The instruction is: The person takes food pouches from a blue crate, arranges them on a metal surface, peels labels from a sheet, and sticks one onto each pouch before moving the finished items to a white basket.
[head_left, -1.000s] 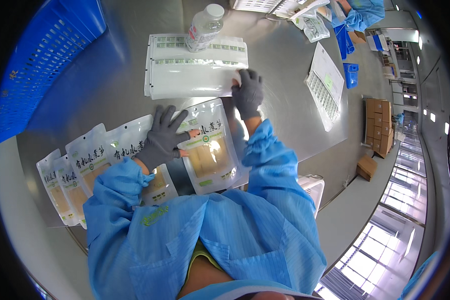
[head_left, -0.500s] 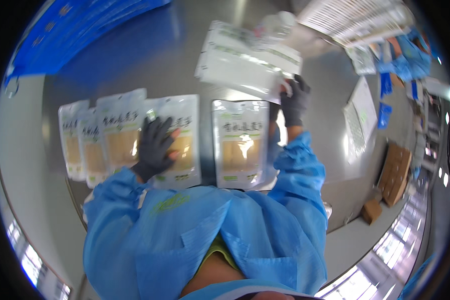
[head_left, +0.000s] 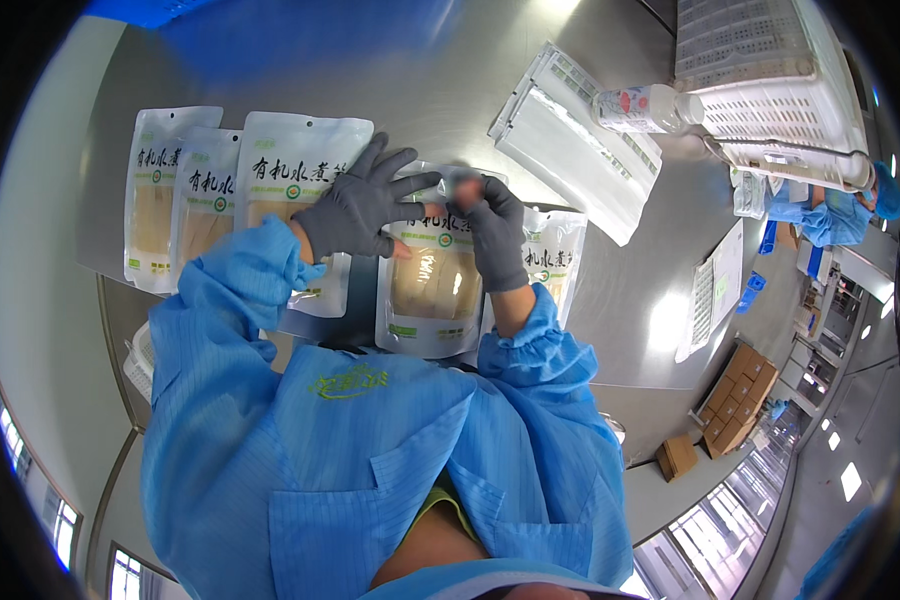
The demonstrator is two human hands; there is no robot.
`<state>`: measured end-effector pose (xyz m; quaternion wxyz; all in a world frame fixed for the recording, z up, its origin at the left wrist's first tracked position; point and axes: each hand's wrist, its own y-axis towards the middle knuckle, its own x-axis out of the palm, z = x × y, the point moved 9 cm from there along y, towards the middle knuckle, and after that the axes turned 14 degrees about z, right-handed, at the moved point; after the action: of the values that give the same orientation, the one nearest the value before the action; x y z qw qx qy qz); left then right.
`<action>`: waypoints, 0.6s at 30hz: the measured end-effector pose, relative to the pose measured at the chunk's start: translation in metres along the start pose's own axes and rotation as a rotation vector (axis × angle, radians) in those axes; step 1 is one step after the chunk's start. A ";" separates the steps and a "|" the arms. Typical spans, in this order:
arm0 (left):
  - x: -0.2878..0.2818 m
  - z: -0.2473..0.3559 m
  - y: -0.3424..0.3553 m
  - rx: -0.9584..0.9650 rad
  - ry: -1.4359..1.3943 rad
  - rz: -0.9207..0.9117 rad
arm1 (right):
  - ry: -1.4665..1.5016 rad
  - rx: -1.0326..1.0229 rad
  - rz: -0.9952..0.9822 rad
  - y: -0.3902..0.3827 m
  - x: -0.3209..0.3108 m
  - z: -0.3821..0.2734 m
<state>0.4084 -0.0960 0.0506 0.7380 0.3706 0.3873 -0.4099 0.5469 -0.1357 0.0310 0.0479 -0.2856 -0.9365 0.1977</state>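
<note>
My left hand (head_left: 360, 205), in a grey glove with bare fingertips, is open, its fingers stretched toward the right. It lies over the edge of a white pouch (head_left: 322, 290) and reaches the middle pouch (head_left: 435, 285), which has a clear window showing pale contents. My right hand (head_left: 495, 230), gloved alike, is closed at the top of the middle pouch, thumb and fingers pinched. Whatever they hold is too blurred to make out. Another such pouch (head_left: 555, 245) lies partly behind my right wrist. More pouches (head_left: 155, 225) overlap at the left.
White printed sheets (head_left: 570, 165) lie beyond my right hand, with a clear plastic bottle (head_left: 635, 108) on them. A white slotted basket (head_left: 790, 125) stands at the far right. Cardboard boxes (head_left: 740, 395) are beyond the metal table (head_left: 420, 90). Another person in blue (head_left: 835, 215) is at the right.
My right hand has come from the white sheets to the middle pouch. My left hand has moved right, toward it. The view has shifted, and the sheets appear farther right.
</note>
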 end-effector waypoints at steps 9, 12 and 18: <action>0.008 -0.013 -0.008 -0.004 -0.081 -0.076 | -0.577 -0.402 0.097 0.006 0.011 -0.013; 0.008 -0.013 -0.007 -0.011 -0.066 -0.090 | -0.618 -0.373 0.085 0.007 0.013 -0.012; 0.009 -0.013 -0.006 -0.005 -0.052 -0.044 | -0.680 -0.361 0.060 0.010 0.016 -0.011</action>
<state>0.4024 -0.0900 0.0357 0.7395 0.3494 0.3773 -0.4344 0.5409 -0.1159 0.0366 -0.3222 -0.2347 -0.9100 0.1144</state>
